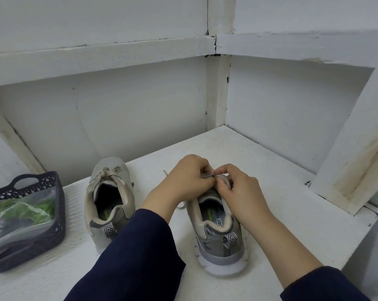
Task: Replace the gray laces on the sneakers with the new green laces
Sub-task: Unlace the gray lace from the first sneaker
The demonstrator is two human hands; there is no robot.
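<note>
the counter [281,213] is white-painted wood, matt and rough, its paint cracked and grimy at the joints. the left sneaker [110,198] and right sneaker [218,231] are gray mesh cloth with matt rubbery soles. the gray lace [208,175] is flat woven cloth. my sleeve [140,257] is dark matt cloth. the basket [60,213] is dark matt plastic lattice; the bag [21,222] inside is clear glossy plastic.

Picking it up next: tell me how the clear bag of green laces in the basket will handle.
The clear bag probably flops: it lies slumped against the basket wall. Likely light: green laces show inside. Its glossy film may slip.
</note>
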